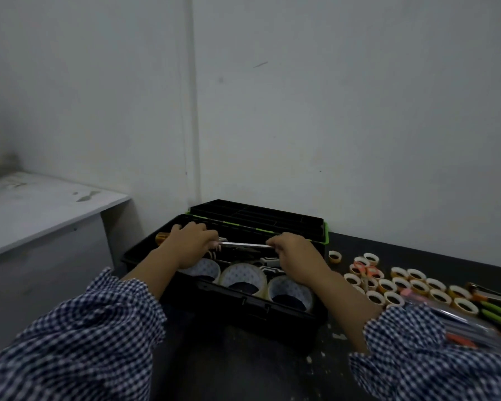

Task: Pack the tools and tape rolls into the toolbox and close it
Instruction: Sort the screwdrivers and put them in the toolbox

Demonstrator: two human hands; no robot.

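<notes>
An open black toolbox [237, 306] stands on the dark table, its green-edged lid [301, 224] tipped back toward the wall. Three large clear tape rolls [243, 277] lie along its front inside wall. My left hand [191, 244] and my right hand [294, 253] are over the box, each gripping one end of a thin silver metal tool [245, 244] held level. An amber-handled tool [162, 238] pokes out behind my left hand. Other tools lie in the box, mostly hidden by my hands.
Several small tape rolls [402, 283] are scattered on the table right of the box. Green-handled pliers [496, 312], orange-handled tools and a clear packet [460, 328] lie at the far right. A white cabinet [41, 215] stands to the left, the wall just behind.
</notes>
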